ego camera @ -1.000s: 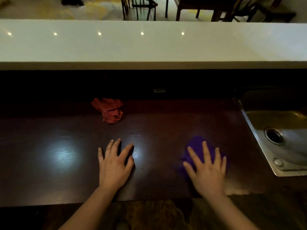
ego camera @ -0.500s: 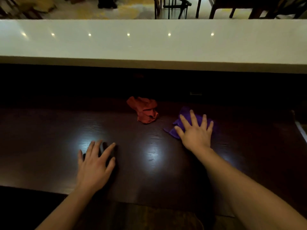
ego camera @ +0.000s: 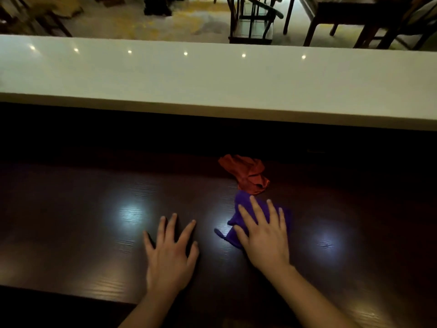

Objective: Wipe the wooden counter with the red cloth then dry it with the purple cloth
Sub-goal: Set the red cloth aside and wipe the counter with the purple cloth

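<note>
Presently, the scene is set out as follows.

Purple cloth: a crumpled purple fabric cloth [ego camera: 246,209] is pressed onto the dark, glossy wooden counter [ego camera: 71,221], right of centre; a corner is seen trailing out to the left from under the palm.

Right hand: the right hand [ego camera: 264,235] is laid flat on the purple cloth, fingers spread and extended; nothing is pinched or gripped.

Left hand: the left hand [ego camera: 169,254] is laid palm-down on the bare wood just left of the cloth, fingers splayed, nothing held beneath it.

Red cloth: a bunched red fabric cloth [ego camera: 246,174] is left lying further back on the counter, just beyond the purple cloth; their edges are seen meeting or nearly meeting, and which cannot be told.

Counter surface: bright patches of reflected light are shown on the wood, one left of the hands and one to their right.

Ledge: a long white raised ledge [ego camera: 212,79] is set behind the counter, dotted with small light reflections.

Beyond: dark wooden chairs [ego camera: 253,17] are seen on a pale floor.
</note>
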Motion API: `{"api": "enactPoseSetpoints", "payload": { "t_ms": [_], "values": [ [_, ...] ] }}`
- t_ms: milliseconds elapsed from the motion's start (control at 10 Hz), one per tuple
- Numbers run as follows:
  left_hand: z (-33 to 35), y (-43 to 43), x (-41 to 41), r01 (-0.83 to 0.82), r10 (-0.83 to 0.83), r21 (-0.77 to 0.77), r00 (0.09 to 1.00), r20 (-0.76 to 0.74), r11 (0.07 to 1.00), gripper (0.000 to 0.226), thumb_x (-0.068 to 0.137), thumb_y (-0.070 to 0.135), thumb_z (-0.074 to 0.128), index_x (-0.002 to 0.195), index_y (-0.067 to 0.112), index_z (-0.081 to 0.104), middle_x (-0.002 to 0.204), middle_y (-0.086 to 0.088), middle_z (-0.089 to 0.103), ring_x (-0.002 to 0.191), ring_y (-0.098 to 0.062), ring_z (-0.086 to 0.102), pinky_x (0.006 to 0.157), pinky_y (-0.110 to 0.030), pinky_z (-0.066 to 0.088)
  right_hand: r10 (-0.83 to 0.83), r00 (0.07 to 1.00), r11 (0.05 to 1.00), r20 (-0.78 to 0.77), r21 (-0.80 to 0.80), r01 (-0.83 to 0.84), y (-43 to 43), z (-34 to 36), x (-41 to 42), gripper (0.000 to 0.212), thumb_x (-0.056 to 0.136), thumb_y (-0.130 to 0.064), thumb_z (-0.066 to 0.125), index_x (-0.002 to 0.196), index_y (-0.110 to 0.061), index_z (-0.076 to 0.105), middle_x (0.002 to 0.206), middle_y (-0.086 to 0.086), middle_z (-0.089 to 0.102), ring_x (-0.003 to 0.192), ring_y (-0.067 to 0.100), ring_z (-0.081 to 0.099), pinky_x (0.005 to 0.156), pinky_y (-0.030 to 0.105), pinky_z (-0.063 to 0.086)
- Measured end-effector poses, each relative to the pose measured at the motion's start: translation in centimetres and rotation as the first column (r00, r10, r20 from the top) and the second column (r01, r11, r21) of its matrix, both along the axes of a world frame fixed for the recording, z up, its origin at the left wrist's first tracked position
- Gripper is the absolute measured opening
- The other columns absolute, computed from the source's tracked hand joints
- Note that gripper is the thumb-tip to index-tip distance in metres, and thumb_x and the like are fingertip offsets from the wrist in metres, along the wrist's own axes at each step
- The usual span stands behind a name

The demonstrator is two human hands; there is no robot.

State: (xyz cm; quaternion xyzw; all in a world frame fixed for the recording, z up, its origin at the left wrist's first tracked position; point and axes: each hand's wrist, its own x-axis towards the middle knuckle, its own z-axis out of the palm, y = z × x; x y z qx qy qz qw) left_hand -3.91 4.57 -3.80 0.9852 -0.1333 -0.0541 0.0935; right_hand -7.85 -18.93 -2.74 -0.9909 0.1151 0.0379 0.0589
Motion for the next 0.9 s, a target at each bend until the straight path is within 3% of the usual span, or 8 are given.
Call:
{"api": "enactPoseSetpoints", "payload": {
  "t_ms": [100,200,300,500,600,700,800,900],
  "values": [
    [-0.4,0.3,0.2,0.001,0.000,-0.046,1.000,0.025,0.999,0.057,0.085,0.050,0.041,0.139,0.035,0.051,0.152,-0.010,0.044,0.146,-0.031,0.029,0.112,-0.068,0.016,0.223,0.975,0.975,0.013,-0.008,-0.223,3.6,-0.9,-1.4,0.065,0.091,-0.062,0.039,0.150,-0.037,0.031,0.164,0.000,0.021,0.149,0.037,0.016,0.118,0.057,0.015],
    [-0.9,0.3,-0.1,0.005,-0.001,-0.075,0.998,0.059,0.997,0.057,0.086,0.047,0.040,0.140,0.029,0.050,0.150,-0.012,0.045,0.145,-0.031,0.030,0.113,-0.068,0.016,0.454,0.891,0.891,0.002,-0.012,-0.454,3.5,-0.8,-1.3,0.062,0.094,-0.061,0.035,0.151,-0.038,0.027,0.164,-0.003,0.016,0.150,0.032,0.014,0.118,0.054,0.012],
    [-1.0,0.4,-0.1,-0.006,0.014,-0.093,0.996,0.087,0.996,0.056,0.087,0.044,0.040,0.135,0.022,0.056,0.148,-0.014,0.048,0.143,-0.030,0.035,0.112,-0.068,0.019,0.504,0.863,0.863,-0.022,-0.008,-0.505,3.3,-0.1,2.3,0.058,0.098,-0.058,0.029,0.151,-0.036,0.026,0.164,-0.004,0.016,0.151,0.029,0.011,0.122,0.052,0.012],
    [0.2,0.3,-0.3,-0.014,0.020,-0.075,0.997,0.074,0.997,0.052,0.085,0.042,0.042,0.132,0.027,0.061,0.146,-0.008,0.051,0.140,-0.029,0.042,0.110,-0.068,0.024,0.356,0.934,0.934,-0.010,-0.016,-0.357,3.6,-0.4,8.7,0.056,0.099,-0.056,0.022,0.151,-0.035,0.027,0.164,-0.007,0.016,0.151,0.028,0.013,0.122,0.046,0.010],
    [1.4,0.8,-0.5,-0.087,0.087,-0.018,0.996,0.005,0.996,0.050,0.085,0.046,0.041,0.130,0.036,0.061,0.145,-0.001,0.054,0.138,-0.024,0.044,0.107,-0.071,0.026,0.279,0.960,0.959,0.019,0.041,-0.280,3.6,-0.3,10.2,0.052,0.100,-0.052,0.031,0.150,-0.035,0.033,0.163,-0.006,0.020,0.150,0.029,0.016,0.121,0.047,0.013],
    [3.3,2.7,-0.1,-0.286,0.286,0.011,0.953,-0.098,0.958,0.052,0.091,0.053,0.033,0.142,0.045,0.042,0.155,0.005,0.038,0.145,-0.017,0.028,0.114,-0.066,0.014,0.232,0.972,0.968,0.038,0.090,-0.235,3.8,0.4,10.9,0.050,0.098,-0.049,0.043,0.146,-0.037,0.040,0.162,-0.004,0.026,0.148,0.031,0.022,0.120,0.048,0.018],
    [5.1,5.9,-0.6,-0.458,0.455,-0.009,0.884,-0.103,0.889,0.053,0.095,0.056,0.032,0.147,0.048,0.028,0.161,0.005,0.023,0.149,-0.018,0.014,0.118,-0.061,0.005,0.227,0.974,0.971,0.001,0.081,-0.226,3.8,1.3,11.5,0.052,0.097,-0.053,0.042,0.147,-0.042,0.035,0.163,-0.005,0.021,0.149,0.030,0.019,0.119,0.046,0.019],
    [7.7,8.9,-1.3,-0.510,0.510,-0.011,0.860,0.004,0.860,0.055,0.094,0.056,0.031,0.148,0.051,0.023,0.164,0.005,0.017,0.151,-0.020,0.006,0.118,-0.061,0.001,0.238,0.967,0.969,-0.092,0.097,-0.229,3.5,2.3,11.9,0.059,0.094,-0.063,0.038,0.149,-0.046,0.026,0.165,-0.009,0.007,0.150,0.029,0.009,0.120,0.046,0.017]
  ]
}}
